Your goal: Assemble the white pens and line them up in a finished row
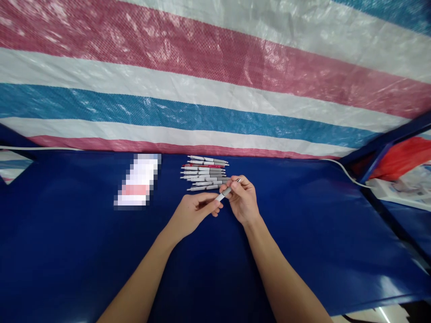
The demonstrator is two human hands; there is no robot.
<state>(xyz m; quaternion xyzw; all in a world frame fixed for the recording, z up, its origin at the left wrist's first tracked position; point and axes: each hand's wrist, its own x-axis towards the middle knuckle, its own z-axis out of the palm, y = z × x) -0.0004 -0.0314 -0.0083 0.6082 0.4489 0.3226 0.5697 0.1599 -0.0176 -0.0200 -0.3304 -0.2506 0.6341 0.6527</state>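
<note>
A white and grey pen (227, 191) is held between both my hands, slanting up to the right with its silver tip at the upper end. My left hand (197, 210) pinches the white lower end between thumb and fingers. Around the grey upper part, the fingers of my right hand (243, 200) are closed. Just beyond my hands lies a row of several similar white and grey pens (205, 172), side by side on the blue table. One red pen (202, 166) lies among them. My hands cover the right ends of the nearest pens.
A blurred-out white rectangle (138, 181) with a pinkish patch lies left of the pens. Behind the blue table (313, 233) hangs a striped plastic sheet (215, 119). At the right are a white power strip (397, 194), a cable and a red bag (402, 159).
</note>
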